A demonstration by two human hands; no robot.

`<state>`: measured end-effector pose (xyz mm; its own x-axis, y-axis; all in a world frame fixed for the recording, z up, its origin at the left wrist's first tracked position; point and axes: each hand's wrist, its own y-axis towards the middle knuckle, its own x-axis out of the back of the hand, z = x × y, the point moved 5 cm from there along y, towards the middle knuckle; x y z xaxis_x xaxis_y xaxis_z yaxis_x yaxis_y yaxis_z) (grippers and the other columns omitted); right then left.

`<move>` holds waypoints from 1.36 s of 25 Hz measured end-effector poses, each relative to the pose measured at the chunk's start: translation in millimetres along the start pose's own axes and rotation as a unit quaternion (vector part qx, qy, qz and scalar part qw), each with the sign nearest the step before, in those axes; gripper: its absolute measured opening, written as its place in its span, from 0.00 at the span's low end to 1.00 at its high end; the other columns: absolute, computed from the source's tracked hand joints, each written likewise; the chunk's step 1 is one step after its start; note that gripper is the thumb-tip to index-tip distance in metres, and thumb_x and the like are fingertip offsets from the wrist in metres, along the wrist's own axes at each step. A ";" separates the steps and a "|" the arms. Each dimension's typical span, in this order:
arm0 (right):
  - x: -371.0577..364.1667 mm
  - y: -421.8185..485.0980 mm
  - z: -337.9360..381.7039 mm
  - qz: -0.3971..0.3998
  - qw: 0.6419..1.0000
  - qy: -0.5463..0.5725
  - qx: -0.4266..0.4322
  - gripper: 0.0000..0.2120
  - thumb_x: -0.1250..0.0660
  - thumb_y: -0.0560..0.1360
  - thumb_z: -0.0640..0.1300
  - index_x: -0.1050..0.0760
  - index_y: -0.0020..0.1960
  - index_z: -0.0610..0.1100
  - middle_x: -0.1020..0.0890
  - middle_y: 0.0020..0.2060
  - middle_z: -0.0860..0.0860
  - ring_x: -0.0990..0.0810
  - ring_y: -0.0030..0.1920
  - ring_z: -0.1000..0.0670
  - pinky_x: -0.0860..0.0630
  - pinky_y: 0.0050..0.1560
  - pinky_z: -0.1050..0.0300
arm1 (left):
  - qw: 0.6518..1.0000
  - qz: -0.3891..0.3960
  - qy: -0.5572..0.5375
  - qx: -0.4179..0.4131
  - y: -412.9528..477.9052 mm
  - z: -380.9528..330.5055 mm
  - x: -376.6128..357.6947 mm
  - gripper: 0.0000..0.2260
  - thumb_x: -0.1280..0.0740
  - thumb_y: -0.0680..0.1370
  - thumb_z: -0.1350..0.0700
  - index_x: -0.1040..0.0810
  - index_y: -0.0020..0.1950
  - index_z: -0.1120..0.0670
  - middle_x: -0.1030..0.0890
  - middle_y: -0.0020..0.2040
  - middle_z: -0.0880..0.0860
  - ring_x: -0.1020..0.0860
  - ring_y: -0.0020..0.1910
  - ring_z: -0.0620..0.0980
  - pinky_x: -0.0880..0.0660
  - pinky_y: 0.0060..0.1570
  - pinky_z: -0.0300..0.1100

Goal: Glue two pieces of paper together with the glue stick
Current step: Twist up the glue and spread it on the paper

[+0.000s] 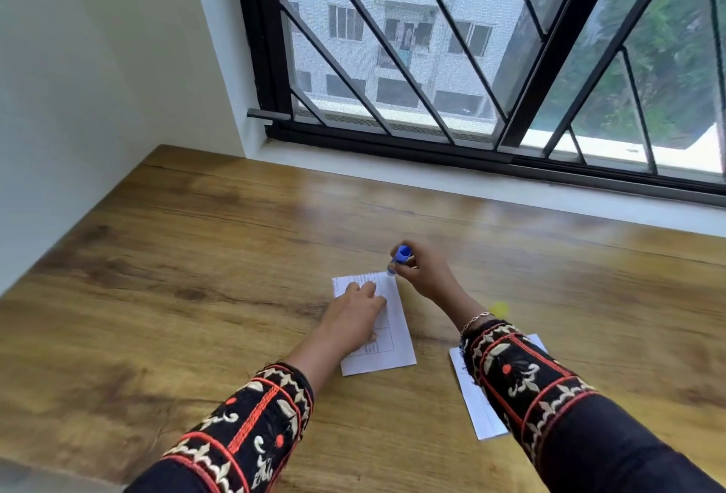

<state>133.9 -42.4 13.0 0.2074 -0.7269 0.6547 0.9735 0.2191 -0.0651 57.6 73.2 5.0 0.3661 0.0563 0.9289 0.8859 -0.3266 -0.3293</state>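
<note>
A white printed paper (395, 339) lies on the wooden table (176, 276), in the middle of the view. My left hand (355, 315) rests flat on it with straight fingers and presses it down. My right hand (422, 272) grips a blue glue stick (398, 258), whose tip touches the paper's far right corner. A second white paper (477, 406) lies to the right, mostly hidden under my right sleeve.
A small yellow object (499, 308), blurred, lies on the table just beyond my right wrist. A white sill (432, 178) and a barred window (471, 60) run along the table's far edge. A white wall (98, 79) bounds the left side.
</note>
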 end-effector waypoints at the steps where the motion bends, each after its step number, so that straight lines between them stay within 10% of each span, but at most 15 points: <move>1: -0.6 1.1 -0.3 0.003 1.000 -0.002 0.000 0.06 0.33 0.70 0.39 0.25 0.47 0.42 0.19 0.39 0.48 0.18 0.42 0.45 0.26 0.44 0.54 | 1.000 0.001 0.001 0.000 0.9 0.0 -0.2 0.23 0.32 0.74 0.58 0.33 0.67 0.55 0.32 0.64 0.55 0.34 0.62 0.56 0.28 0.50 0.48; 34: -5.4 -39.3 -3.8 0.036 0.996 -0.081 0.013 0.09 0.31 0.70 0.42 0.24 0.48 0.40 0.17 0.43 0.43 0.20 0.42 0.44 0.29 0.42 0.54 | 1.000 0.003 0.013 -0.001 3.2 0.4 -1.2 0.23 0.32 0.74 0.55 0.33 0.68 0.54 0.33 0.65 0.55 0.34 0.63 0.55 0.29 0.54 0.48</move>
<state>94.9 -49.6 9.2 0.2560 -0.5951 0.7617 0.9537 0.2843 -0.0984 60.2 72.5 2.8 0.3636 0.0296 0.9311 0.8831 -0.3290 -0.3344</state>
